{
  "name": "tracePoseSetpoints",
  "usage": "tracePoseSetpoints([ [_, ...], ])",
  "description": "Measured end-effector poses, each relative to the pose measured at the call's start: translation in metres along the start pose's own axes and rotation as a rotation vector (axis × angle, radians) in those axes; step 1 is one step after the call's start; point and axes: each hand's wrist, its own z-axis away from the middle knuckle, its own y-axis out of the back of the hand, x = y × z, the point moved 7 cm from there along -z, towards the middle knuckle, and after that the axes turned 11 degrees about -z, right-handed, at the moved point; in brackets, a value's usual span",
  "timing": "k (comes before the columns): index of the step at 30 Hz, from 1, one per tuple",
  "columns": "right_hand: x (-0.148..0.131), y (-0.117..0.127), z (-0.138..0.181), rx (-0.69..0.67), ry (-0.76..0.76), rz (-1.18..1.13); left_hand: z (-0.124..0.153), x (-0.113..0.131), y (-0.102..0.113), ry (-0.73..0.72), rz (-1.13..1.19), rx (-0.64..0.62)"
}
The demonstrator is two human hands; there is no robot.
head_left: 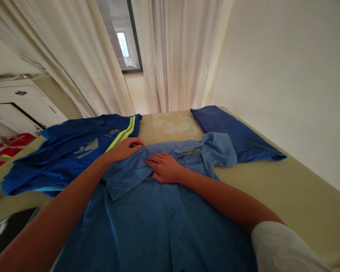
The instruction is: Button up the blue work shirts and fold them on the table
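Note:
A light blue button-up shirt (147, 211) lies front up on the table, its body reaching toward me and out of the bottom of the view. My left hand (126, 148) pinches the cloth at the shirt's far edge. Just right of it, my right hand (166, 167) has its curled fingers on a fold of the same shirt near the button line. On the left, part of the shirt is folded over itself. A short sleeve (219, 148) spreads out at the right, near a pocket edge with yellow-green trim (191, 151).
A darker blue garment with a yellow-green and grey stripe (82, 151) lies crumpled at left. A folded navy cloth (232, 132) rests at the far right of the beige table (289, 196). Curtains (181, 53) hang behind, and a wall (289, 75) borders the right.

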Motion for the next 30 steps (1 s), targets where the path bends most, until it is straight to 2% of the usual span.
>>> tracePoseSetpoints([
  [3,0.001,-0.001,0.001,0.004,0.005,-0.025,-0.003,0.002,-0.01,-0.025,0.052,-0.03],
  [9,-0.004,0.0,0.001,0.03,0.073,-0.022,0.004,-0.031,-0.003,0.123,-0.166,0.136],
  [15,-0.01,0.001,-0.001,0.02,0.143,0.095,0.001,-0.053,-0.013,0.162,-0.221,0.054],
  [18,-0.012,0.001,0.002,0.04,0.169,0.142,-0.005,-0.045,-0.018,0.163,-0.423,0.028],
  [21,-0.014,0.005,0.003,0.06,0.16,0.13,-0.007,-0.015,-0.022,0.182,-0.6,0.11],
  [23,-0.011,0.02,0.0,0.106,0.114,0.112,-0.005,0.013,-0.033,0.147,-0.583,0.17],
  [25,-0.002,0.047,-0.003,0.187,0.01,0.103,-0.002,0.039,-0.053,0.045,-0.485,0.155],
  [28,0.031,0.103,0.013,0.344,-0.291,0.084,0.006,0.057,-0.083,-0.095,-0.355,0.077],
  [30,0.059,0.136,0.047,0.395,-0.548,0.101,0.01,0.053,-0.093,-0.115,-0.321,0.048],
])
